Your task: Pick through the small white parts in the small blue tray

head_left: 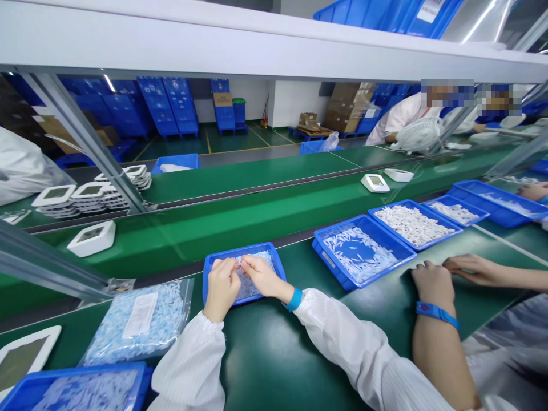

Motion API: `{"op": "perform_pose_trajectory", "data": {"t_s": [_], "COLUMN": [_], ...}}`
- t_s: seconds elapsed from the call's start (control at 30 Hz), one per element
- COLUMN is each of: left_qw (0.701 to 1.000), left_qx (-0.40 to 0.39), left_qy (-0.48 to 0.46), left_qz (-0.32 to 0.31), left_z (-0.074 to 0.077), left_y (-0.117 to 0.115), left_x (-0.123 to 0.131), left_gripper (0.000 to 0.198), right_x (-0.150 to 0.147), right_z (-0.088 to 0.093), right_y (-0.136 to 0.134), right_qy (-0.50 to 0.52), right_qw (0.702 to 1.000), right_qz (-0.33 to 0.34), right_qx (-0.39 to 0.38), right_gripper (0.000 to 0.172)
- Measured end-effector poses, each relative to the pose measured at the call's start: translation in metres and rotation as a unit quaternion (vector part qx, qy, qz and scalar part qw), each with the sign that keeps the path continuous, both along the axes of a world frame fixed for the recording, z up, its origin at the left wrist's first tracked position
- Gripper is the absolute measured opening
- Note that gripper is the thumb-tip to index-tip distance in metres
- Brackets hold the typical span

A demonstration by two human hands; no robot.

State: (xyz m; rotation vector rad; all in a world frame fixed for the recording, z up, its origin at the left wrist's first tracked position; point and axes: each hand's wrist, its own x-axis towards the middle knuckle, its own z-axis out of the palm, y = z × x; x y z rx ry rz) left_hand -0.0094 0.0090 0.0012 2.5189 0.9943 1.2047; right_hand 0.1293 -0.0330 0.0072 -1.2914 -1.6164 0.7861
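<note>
My left hand (223,285) and my right hand (262,275) meet above a small blue tray (279,264) of pale, light-blue small pieces. The fingertips of both hands are pinched close together around something tiny and whitish, too small to name. Blue-white pieces (248,287) lie in the tray under my fingers. To the left of my left arm rests a clear plastic bag (166,319) packed with light-blue pieces, with a white label (141,315) on it. A blue band (294,298) circles my right wrist.
At right, blue trays hold translucent strips (363,251) and white parts (415,225). A co-worker's hands (436,282) are beside them. White-framed devices (92,238) sit on the green conveyor (257,214). Another blue tray (143,379) stands front left; a metal post (92,142) rises behind.
</note>
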Motion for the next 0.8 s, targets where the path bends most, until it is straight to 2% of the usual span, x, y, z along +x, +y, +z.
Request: {"op": "perform_pose_trajectory", "data": {"t_s": [0.3,0.5,0.63,0.8], "left_qw": [1.0,0.999,0.997,0.995], "left_qx": [-0.001,0.032,0.054,0.077], "left_qy": [0.015,0.031,0.059,0.068], "left_qz": [0.0,-0.009,-0.004,0.011], "left_z": [0.002,0.001,-0.001,0.001], "left_y": [-0.002,-0.001,0.0,0.0], "left_x": [0.002,0.005,0.006,0.004], "left_gripper": [0.024,0.024,0.023,0.023], "right_x": [0.0,0.0,-0.001,-0.001], "right_z": [-0.006,-0.01,-0.013,-0.008], "right_y": [0.003,0.005,0.007,0.007], "right_qy": [0.006,0.006,0.059,0.135], "right_qw": [1.0,1.0,0.998,0.99], "right_qz": [-0.009,-0.021,-0.012,-0.01], "right_qx": [0.004,-0.002,-0.006,0.03], "right_gripper": [0.031,0.029,0.03,0.031]}}
